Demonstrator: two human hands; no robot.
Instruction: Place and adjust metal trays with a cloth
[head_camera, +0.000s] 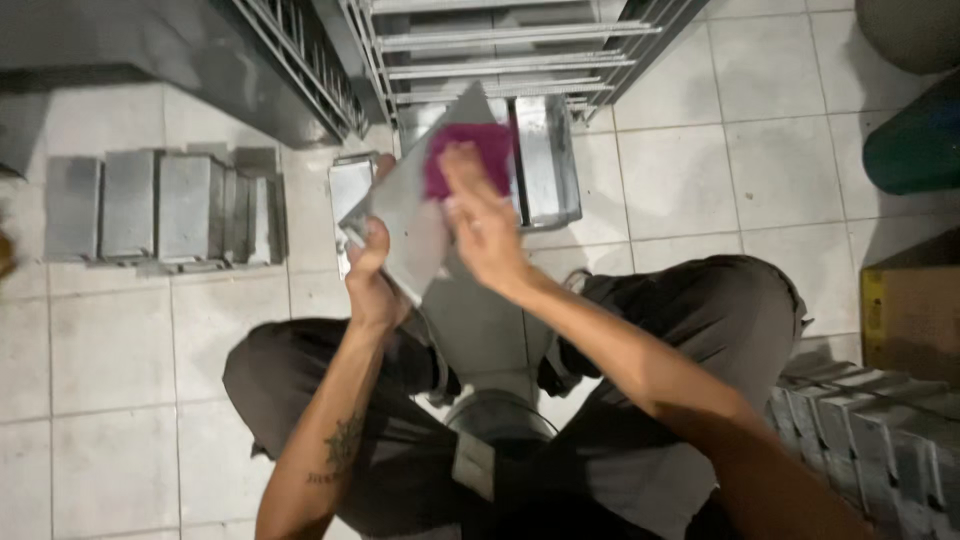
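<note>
**Kid:** Gripping tight, is that left hand (372, 268)?

**Helper:** Yes. Its grip is closed on the low edge of a flat metal lid (420, 215). The lid is tilted up in the air, in front of the person's knees.

**Kid:** And the other hand?

**Helper:** The right hand (482, 222) lies flat with its fingers spread. It presses a purple cloth (468, 152) against the top part of the lid. So that grip is open and pushing down, not wrapped around anything.

**Kid:** Is the wiping done?

**Helper:** I think it is in the middle. The cloth sits on the upper half, and the picture is too blurry to tell which part is already clean.

**Kid:** What else is around?

**Helper:** A row of metal tins (165, 208) stands on the tiled floor (700, 150) to the left, well apart from the hands. One open metal tin (545, 160) stands just behind the lid. More tins (870, 430) are stacked at the lower right. A metal rack (500, 50) stands at the top.

**Kid:** So lots are left?

**Helper:** Maybe. I cannot tell which tins are wiped and which are not.
</note>
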